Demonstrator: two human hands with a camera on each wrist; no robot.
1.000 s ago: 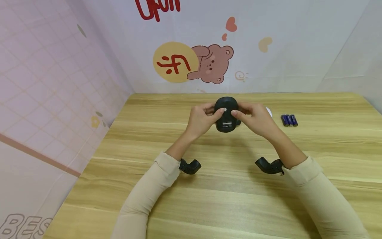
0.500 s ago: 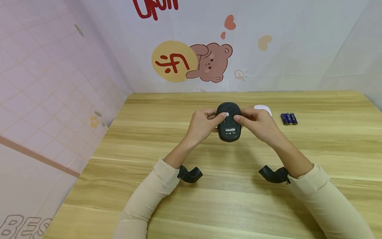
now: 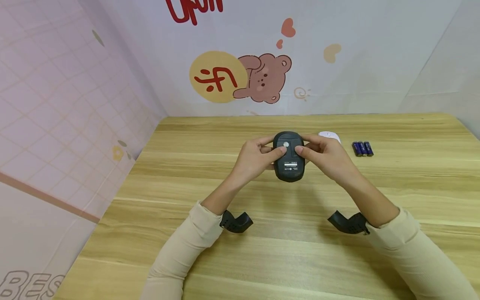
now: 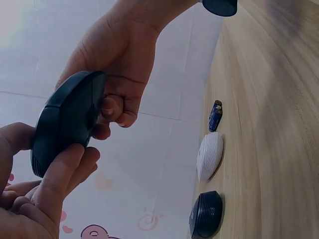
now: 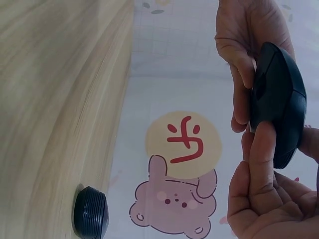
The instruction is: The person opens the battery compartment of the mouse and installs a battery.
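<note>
Head view: the left hand [image 3: 255, 157] and right hand [image 3: 327, 157] grip a black oval computer mouse [image 3: 289, 158] in their fingers above the wood-grained table [image 3: 270, 262], left of three dark-blue cylindrical batteries [image 3: 362, 149]

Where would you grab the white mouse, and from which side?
Probably by its opposite edges, coming down from above: the white mouse lies low on the table, the edge facing the left wrist view is ridged, which should help grip, and batteries sit to one side, a dark mouse to the other.
</note>
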